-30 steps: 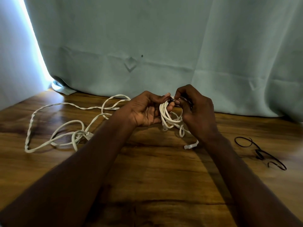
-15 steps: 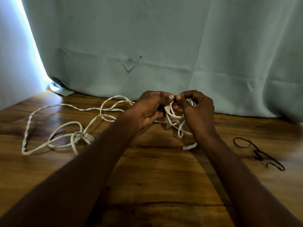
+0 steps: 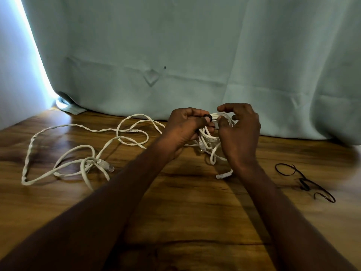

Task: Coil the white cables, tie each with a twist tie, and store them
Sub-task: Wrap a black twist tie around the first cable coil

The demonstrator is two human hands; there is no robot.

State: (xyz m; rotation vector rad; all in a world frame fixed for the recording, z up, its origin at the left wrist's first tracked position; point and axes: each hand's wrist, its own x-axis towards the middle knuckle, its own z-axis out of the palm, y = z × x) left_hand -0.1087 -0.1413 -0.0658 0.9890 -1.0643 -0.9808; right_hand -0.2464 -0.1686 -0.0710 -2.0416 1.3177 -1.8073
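A coiled white cable [image 3: 210,140] hangs between my two hands above the wooden table [image 3: 175,202]. My left hand [image 3: 184,129] grips the coil's top, its thumb and fingers pinching a black twist tie [image 3: 209,116] wrapped round the loops. Just right of the coil, my right hand [image 3: 239,132] has its fingers curled loosely, index finger lifted, thumb tip near the tie; whether it touches the cable is unclear. One plug end [image 3: 224,175] lies on the table below. A second white cable [image 3: 78,151] sprawls loose and tangled at the left.
Spare black twist ties [image 3: 304,181] lie on the table at the right. A pale green curtain [image 3: 195,55] hangs along the table's far edge. Bright light shows through a gap at the far left.
My right hand has let go of the tie and opened, its index finger lifted. My left hand keeps its pinch on the tie and coil.
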